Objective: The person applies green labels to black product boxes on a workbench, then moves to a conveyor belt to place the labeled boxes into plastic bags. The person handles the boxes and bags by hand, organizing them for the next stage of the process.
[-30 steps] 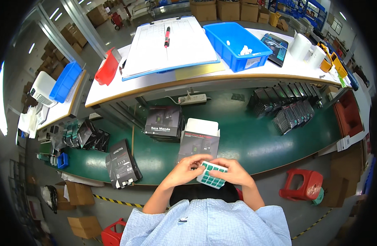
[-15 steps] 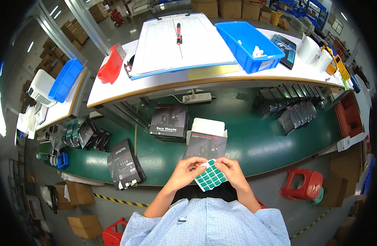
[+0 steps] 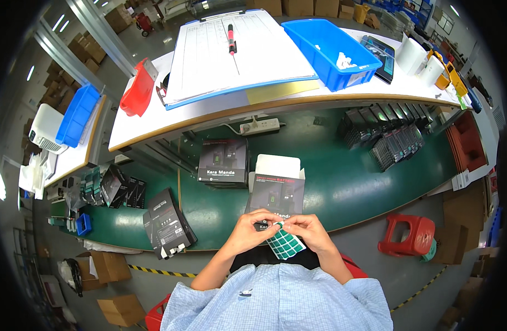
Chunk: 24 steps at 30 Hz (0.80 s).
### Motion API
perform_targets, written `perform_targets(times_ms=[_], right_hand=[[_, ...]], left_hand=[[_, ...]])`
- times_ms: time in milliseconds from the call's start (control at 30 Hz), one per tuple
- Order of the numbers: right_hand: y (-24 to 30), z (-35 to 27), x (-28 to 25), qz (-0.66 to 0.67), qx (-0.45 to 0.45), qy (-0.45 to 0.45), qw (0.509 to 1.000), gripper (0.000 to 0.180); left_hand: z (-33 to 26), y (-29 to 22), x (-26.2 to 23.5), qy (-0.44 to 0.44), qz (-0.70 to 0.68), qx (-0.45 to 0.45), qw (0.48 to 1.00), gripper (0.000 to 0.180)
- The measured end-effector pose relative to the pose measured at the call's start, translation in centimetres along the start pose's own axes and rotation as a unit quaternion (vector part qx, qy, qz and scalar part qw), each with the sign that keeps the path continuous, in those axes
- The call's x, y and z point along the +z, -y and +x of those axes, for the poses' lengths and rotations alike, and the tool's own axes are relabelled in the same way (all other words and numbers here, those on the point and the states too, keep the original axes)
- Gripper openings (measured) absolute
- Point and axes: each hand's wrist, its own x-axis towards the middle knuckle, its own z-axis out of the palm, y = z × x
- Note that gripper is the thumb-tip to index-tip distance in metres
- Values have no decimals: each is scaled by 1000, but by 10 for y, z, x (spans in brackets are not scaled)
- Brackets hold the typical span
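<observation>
A white sheet of green square stickers [image 3: 286, 246] is held in front of my body, just past the edge of the green bench. My left hand [image 3: 250, 230] is closed on its upper left part. My right hand [image 3: 309, 231] pinches at its top edge, thumb and finger meeting the left fingertips; whether a sticker is lifted between them is too small to tell. Just beyond my hands lies a dark printed box [image 3: 276, 193] with its white flap raised. Left of it stands a stack of dark boxes [image 3: 223, 164].
Dark flat boxes [image 3: 168, 223] lie leftward on the green bench [image 3: 325, 187]; rows of black packs [image 3: 397, 146] stand at its right. The shelf above carries a clipboard [image 3: 239, 60], a pen [image 3: 231, 41], a blue bin [image 3: 333, 55] and a red bin [image 3: 137, 91]. A red stool [image 3: 408, 234] stands right.
My fingertips have drawn together at the sheet's top edge, the right hand moving inward from the corner. The sheet has tilted and sits slightly lower. My view has shifted a little.
</observation>
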Motion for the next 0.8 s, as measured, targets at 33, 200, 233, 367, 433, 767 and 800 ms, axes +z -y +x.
perform_targets(times_ms=[33,200,233,367,433,767,800], right_hand=[[-3,1,-1,12,9,6,1000,18],[-7,2,1,37,42,-14,998,17],[-8,3,2,44,43,-23,998,17],[-13,5,6,54,30,-48,997,16],[-15,5,5,-38,-13,-56,998,15],[-24,0,3,-119,-52,-62,990,15],[-26,-1,1,-109,-48,-71,990,15]], left_hand=[[0,0,-1,7,4,-7,1000,17],[-1,0,-1,-16,8,-20,1000,15],[-2,0,0,-21,14,-20,999,15],[-4,5,4,-79,95,59,991,14],[-4,9,3,-70,136,84,985,14],[-11,21,11,-89,162,106,977,14],[-10,22,13,-102,191,144,966,15]])
